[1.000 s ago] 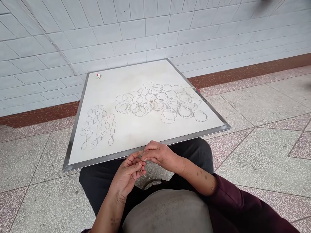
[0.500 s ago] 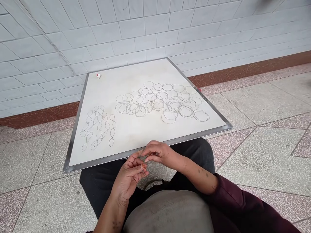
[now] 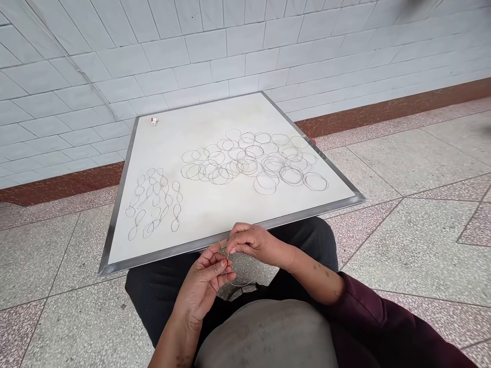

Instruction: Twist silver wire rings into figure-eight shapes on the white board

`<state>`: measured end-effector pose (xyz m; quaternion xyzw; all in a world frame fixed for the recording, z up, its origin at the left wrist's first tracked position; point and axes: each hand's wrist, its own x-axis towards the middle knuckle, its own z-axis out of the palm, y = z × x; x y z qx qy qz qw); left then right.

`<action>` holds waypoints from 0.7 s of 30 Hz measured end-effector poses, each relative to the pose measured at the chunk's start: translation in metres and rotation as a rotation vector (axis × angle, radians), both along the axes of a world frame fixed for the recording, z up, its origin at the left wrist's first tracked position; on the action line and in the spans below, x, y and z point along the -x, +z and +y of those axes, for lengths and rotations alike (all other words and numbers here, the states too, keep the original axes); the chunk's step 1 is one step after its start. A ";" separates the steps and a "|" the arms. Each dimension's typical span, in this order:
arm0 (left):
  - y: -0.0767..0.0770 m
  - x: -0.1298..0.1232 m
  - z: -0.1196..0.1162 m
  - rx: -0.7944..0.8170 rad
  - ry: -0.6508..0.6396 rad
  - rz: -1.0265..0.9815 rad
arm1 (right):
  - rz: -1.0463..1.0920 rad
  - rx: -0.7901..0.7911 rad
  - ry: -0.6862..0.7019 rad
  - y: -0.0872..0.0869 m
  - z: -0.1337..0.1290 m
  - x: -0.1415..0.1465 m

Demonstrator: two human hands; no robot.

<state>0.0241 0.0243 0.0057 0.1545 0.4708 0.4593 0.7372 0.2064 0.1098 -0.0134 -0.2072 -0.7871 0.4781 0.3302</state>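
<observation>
Just off the near edge of the white table, my left hand (image 3: 210, 273) pinches a thin wire ring (image 3: 242, 284) between thumb and fingers. The lower curve of the ring hangs below the fingers, over the gap between my knees. My right hand (image 3: 251, 242) is closed at the fingertips on the upper part of the same wire, right above the left thumb. On the table lie several round wire rings (image 3: 265, 183), overlapping in a broad patch. Several wires twisted into figure-eight shapes (image 3: 175, 218) are laid out at the table's left side.
The table (image 3: 215, 214) has a grey metal rim and stands against a white tiled wall (image 3: 230, 66). A small white-and-red object (image 3: 154, 121) sits near its far left corner. Speckled floor tiles (image 3: 383, 245) surround it.
My right fingertips have drawn slightly up and apart from the left ones along the wire. More of the ring's lower curve shows. The wires on the table stay put.
</observation>
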 end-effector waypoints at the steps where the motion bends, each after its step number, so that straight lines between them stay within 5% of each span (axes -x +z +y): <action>1: 0.000 0.000 0.000 0.005 0.005 -0.001 | 0.004 -0.006 0.004 0.001 0.000 0.000; 16: -0.001 0.002 -0.005 -0.079 0.011 0.050 | -0.037 -0.057 -0.092 0.001 0.003 0.002; 21: -0.006 0.002 -0.006 -0.004 0.111 0.137 | -0.039 -0.045 -0.106 0.000 0.004 0.002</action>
